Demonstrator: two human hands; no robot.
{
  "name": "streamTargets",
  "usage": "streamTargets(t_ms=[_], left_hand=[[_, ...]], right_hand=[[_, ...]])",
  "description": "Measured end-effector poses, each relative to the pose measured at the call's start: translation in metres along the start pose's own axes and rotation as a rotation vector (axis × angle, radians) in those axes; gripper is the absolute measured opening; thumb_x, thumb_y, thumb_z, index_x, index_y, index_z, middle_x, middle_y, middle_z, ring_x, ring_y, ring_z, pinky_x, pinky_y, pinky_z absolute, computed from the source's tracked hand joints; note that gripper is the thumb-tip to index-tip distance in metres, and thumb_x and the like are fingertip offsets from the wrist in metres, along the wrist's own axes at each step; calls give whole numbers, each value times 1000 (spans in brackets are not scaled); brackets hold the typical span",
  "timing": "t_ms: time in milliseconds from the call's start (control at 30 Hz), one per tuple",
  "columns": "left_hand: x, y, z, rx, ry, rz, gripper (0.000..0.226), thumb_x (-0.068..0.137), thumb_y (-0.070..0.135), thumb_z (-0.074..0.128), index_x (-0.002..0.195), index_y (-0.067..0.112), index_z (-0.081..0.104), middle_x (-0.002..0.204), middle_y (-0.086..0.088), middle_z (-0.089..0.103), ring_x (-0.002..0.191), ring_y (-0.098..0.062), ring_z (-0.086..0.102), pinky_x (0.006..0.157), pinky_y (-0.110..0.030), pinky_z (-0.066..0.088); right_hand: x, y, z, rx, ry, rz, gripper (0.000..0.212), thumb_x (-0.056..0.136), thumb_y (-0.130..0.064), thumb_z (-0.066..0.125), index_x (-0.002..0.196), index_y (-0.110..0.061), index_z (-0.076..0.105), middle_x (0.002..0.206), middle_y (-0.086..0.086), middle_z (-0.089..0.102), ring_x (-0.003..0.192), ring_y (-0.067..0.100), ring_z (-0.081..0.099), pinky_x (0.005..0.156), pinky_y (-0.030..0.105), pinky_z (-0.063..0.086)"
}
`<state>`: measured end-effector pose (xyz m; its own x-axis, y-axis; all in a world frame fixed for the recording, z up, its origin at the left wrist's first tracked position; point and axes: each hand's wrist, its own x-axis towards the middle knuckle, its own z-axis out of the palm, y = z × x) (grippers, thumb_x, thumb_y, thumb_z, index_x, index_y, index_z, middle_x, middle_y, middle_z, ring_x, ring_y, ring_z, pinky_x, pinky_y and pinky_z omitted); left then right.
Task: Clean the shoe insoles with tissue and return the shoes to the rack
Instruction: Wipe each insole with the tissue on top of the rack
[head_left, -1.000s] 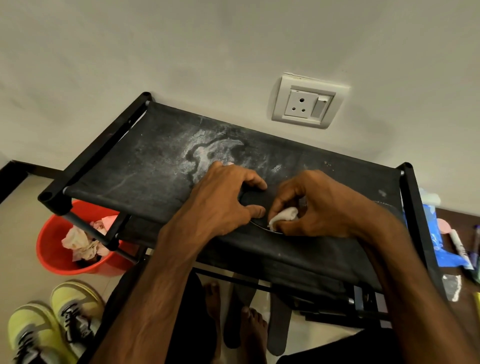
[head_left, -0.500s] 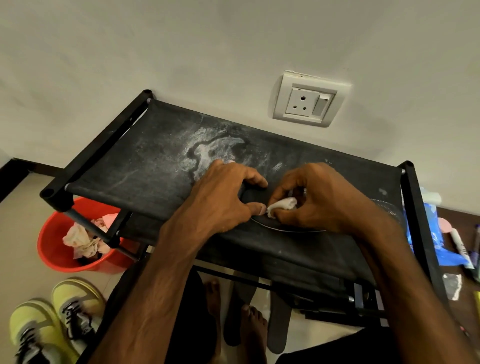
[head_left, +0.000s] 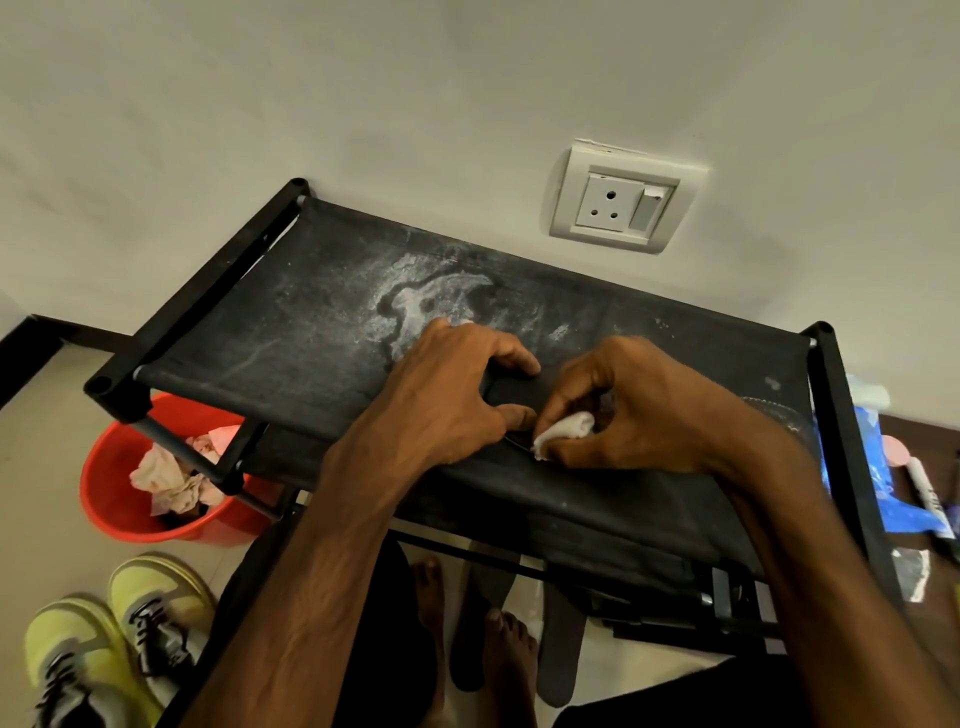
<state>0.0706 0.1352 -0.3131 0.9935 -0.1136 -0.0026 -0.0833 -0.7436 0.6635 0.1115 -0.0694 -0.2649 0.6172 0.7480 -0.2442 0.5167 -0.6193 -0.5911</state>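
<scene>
Insole (head_left: 511, 388) gripped left hand (head_left: 449, 397); right hand (head_left: 641, 410) pinches tissue (head_left: 567, 430).

My left hand (head_left: 453, 396) curls, thumb and forefinger gripping the insole (head_left: 511, 388); my right hand (head_left: 640, 411), at its 3 o'clock, pinches tissue (head_left: 565, 430). Forearms enter from 6 o'clock.

dim indoor light | soft shadows | wide-angle edge bending | slight blur

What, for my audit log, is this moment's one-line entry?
left hand: grips insole on rack | right hand: pinches tissue against insole | phase: wiping
</scene>
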Motion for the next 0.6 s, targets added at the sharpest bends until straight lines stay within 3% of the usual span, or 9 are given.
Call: streamTargets(t_ms=[67,200,367,600], left_hand=[[0,0,0,0,4,2,47,73,44,86,117,40,69,115,21,68,118,-11,55,101,-44,49],[-3,2,-2,-19,6,-11,45,75,44,85,117,41,69,115,21,67,120,-11,52,105,-44,45],[-6,3,-5,-21,5,26,42,77,43,84,117,39,70,115,20,66,118,-13,49,104,-38,42],[-9,7,-6,26,-1,66,55,76,49,82,126,38,62,125,14,56,121,-13,37,102,-32,37]], right_hand=[[1,3,0,-21,56,18,13,76,-39,78,88,-37,80,90,-20,75,83,4,71,74,37,62],[2,15,0,-136,338,94,17,72,-49,70,85,-43,77,86,-18,73,74,4,65,68,39,59],[-2,21,1,51,726,55,8,84,-29,82,92,-28,81,85,-15,74,73,8,67,61,27,55],[2,37,5,56,803,124,12,87,-28,80,98,-26,81,93,-12,74,85,6,67,71,28,57]])
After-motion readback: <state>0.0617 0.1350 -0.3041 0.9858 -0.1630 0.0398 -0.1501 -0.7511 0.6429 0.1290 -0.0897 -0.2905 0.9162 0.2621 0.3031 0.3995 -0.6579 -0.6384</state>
